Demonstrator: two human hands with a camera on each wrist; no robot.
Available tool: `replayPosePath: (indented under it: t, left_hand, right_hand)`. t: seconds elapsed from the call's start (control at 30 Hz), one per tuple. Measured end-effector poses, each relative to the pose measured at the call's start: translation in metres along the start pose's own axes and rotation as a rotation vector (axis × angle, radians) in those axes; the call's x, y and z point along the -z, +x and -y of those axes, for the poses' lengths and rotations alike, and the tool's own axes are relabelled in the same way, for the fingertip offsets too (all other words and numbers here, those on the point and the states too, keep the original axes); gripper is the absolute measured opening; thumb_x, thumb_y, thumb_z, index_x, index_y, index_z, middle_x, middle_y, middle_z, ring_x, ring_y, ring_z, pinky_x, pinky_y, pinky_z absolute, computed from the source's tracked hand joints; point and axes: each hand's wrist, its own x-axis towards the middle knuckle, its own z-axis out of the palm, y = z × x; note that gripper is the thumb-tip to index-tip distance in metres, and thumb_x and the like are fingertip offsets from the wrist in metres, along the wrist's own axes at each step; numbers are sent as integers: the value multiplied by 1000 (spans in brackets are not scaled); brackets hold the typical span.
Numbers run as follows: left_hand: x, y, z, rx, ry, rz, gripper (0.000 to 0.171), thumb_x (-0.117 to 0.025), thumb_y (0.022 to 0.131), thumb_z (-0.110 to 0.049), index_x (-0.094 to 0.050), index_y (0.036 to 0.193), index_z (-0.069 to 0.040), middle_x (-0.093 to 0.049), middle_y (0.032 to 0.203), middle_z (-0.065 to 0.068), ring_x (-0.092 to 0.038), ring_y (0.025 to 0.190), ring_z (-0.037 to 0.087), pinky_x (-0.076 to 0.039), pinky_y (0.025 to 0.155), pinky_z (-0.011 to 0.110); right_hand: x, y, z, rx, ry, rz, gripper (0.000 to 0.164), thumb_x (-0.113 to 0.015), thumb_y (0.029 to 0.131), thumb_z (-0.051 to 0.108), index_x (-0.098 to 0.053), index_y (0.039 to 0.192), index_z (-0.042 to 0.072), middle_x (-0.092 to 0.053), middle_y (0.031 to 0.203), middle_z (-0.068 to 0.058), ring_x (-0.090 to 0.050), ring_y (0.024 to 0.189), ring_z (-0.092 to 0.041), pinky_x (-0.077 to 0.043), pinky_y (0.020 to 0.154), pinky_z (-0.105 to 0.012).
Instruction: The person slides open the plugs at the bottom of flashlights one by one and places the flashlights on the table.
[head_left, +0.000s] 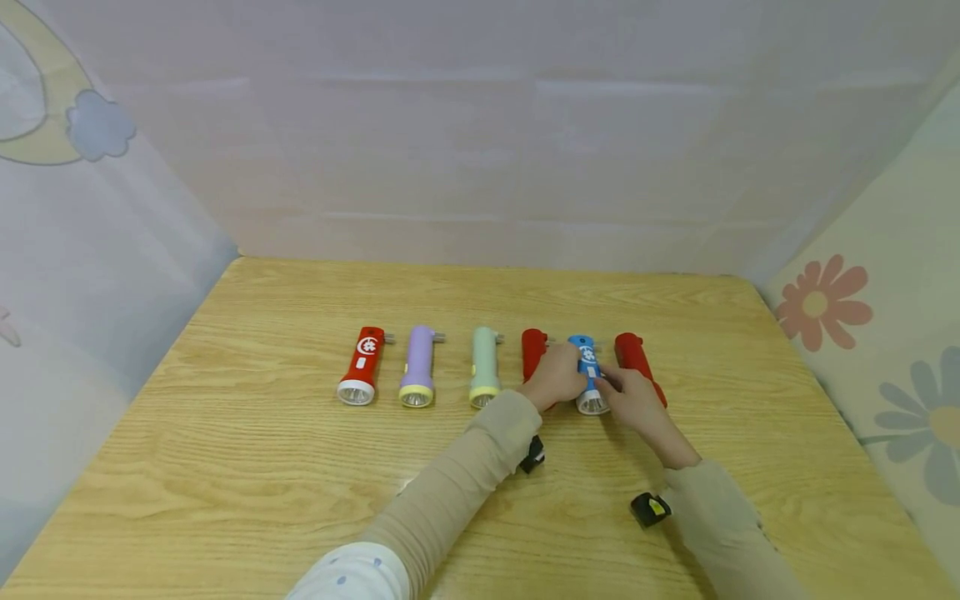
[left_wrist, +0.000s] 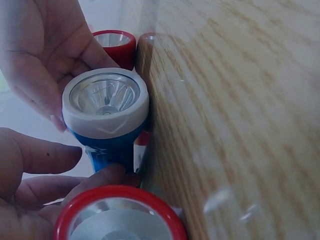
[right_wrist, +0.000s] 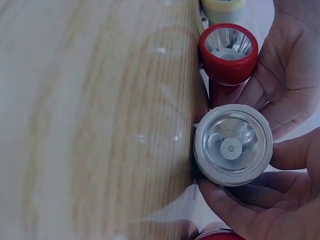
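A blue flashlight with a white head lies on the table between both hands. My left hand holds its body from the left, thumb and fingertips on either side. From the right, my right hand pinches it near the white head with thumb and fingers. The lens faces the near side. Just left of it lies a red flashlight, partly hidden under my left hand, its red rim showing in the left wrist view. Another red flashlight lies behind my right hand.
Further left in the same row lie a mint flashlight, a purple flashlight and a red flashlight with a white head. They rest on a wood-grain table. A pale cloth backdrop stands behind and at both sides.
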Motion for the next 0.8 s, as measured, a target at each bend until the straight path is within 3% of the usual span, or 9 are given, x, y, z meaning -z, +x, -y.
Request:
replayPosePath:
  t: [0.33,0.57,0.7,0.8]
  left_hand:
    - [0,0,-1,12,-5,-20,9,-54,83,0,-62,87,0,-58,75,4,-48,53,11,-39,45,17]
    - [3,-1,0,-45,-26,-47,6,-54,84,-2,-60,83,-2,-57,73,3,-46,52,10,-37,44,16]
    - [5,-2,0,-44,-53,-47,16,-53,85,-4,-62,97,1,-61,84,4,-51,58,9,-42,49,15]
    - [8,-3,-1,-25,-80,-56,28,-53,88,-7,-59,114,0,-63,101,7,-55,70,9,-46,58,16]
  right_hand:
    - [1,0,2,27,-57,-24,36,-48,93,7,-48,122,-15,-56,113,-29,-55,102,-39,-45,83,-50]
    - [3,-1,3,76,-110,-73,29,-50,90,1,-55,114,-15,-62,101,-26,-56,77,-25,-48,70,-43]
    - [3,-2,2,86,-126,-83,26,-51,89,0,-58,110,-13,-64,95,-22,-54,72,-23,-48,67,-39]
    - [5,-4,3,87,-139,-95,26,-52,88,0,-58,109,-15,-63,96,-24,-57,76,-26,-49,71,-44]
